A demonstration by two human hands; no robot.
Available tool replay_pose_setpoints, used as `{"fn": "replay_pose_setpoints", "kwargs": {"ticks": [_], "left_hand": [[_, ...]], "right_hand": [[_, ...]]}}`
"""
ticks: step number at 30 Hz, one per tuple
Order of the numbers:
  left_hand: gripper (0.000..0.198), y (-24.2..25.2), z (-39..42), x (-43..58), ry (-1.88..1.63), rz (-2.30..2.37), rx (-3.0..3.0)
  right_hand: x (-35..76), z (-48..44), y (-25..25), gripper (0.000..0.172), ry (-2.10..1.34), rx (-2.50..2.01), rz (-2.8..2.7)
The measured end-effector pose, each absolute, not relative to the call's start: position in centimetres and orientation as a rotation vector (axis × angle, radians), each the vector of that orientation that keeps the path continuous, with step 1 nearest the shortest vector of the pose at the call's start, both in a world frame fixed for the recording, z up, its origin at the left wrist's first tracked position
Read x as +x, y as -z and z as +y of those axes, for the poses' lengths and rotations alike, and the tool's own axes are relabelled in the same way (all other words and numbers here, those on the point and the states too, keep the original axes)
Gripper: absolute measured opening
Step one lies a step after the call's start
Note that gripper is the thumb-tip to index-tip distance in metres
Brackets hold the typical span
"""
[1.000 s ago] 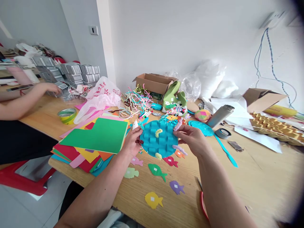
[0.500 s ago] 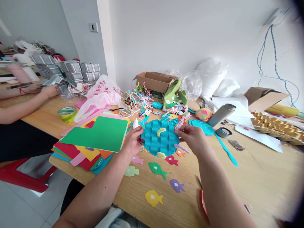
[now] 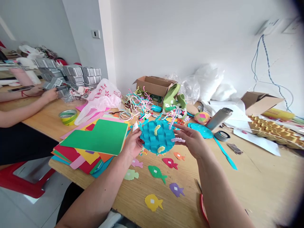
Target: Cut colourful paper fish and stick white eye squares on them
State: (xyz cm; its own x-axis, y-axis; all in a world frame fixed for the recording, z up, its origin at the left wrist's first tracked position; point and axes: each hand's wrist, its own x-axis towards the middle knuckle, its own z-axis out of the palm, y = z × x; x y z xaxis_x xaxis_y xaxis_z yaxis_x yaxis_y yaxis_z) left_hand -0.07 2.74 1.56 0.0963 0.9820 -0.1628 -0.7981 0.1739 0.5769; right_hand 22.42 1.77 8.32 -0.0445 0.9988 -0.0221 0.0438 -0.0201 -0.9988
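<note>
Above the table is a round blue paper disc (image 3: 154, 146) with rows of folded paper waves and curled pipe cleaners on it. My left hand (image 3: 132, 142) grips its left edge, fingers closed. At the right edge, my right hand (image 3: 191, 139) holds the disc with fingers stretched along the rim, beside a lilac pipe cleaner (image 3: 178, 140). Paper fish lie below, several with white squares: a red fish (image 3: 169, 163), green fish (image 3: 156, 172), purple fish (image 3: 176, 189) and yellow fish (image 3: 153, 202). Red-handled scissors (image 3: 202, 205) lie partly hidden by my right forearm.
Coloured paper sheets (image 3: 95, 139) and a tape roll (image 3: 68, 117) lie left. Behind are pipe cleaners (image 3: 136, 101), a cardboard box (image 3: 153, 85) and a green felt bag (image 3: 174, 101). A steel flask (image 3: 219, 118) lies right. Another person's hands (image 3: 48, 94) hold grey pieces.
The disc has shifted slightly left and tilted. My right hand has loosened from a pinch near the upper lilac pipe cleaner to straighter fingers along the rim.
</note>
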Motion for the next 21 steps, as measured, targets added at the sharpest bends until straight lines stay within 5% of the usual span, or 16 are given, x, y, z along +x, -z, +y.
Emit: {"fn": "replay_pose_setpoints", "kwargs": {"ticks": [13,21], "left_hand": [[0.013,-1.4,2.7,-0.8,-1.240,0.454,0.357],[0.031,-1.5,2.1,-1.1,-0.893,0.472,0.534]], "right_hand": [[23.3,2.9,-7.1,0.037,-1.345,-1.195,-1.107],[23.4,2.0,-7.8,0.035,-1.558,-1.199,-1.296]]}}
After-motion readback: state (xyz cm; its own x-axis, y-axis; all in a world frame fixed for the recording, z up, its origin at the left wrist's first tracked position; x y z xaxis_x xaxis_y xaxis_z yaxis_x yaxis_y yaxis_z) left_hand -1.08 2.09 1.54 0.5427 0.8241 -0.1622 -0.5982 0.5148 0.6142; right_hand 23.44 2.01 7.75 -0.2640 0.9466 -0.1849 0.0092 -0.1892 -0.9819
